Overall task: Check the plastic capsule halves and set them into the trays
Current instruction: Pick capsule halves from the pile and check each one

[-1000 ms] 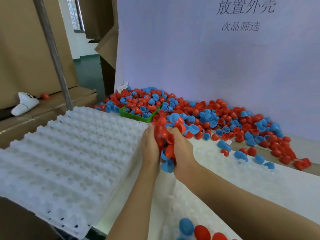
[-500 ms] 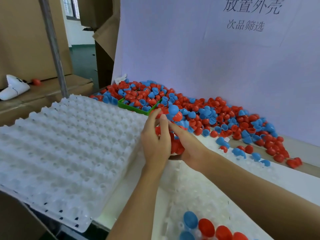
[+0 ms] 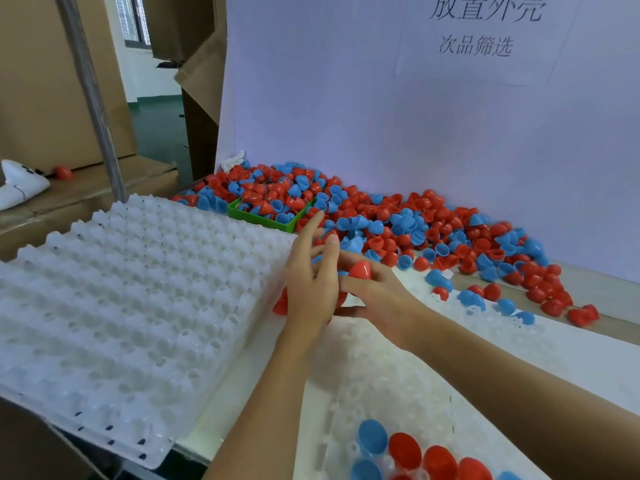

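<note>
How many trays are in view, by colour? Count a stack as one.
White trays: 2, one on the left and one nearer, under the arms
Green tray: 1
Total: 3
</note>
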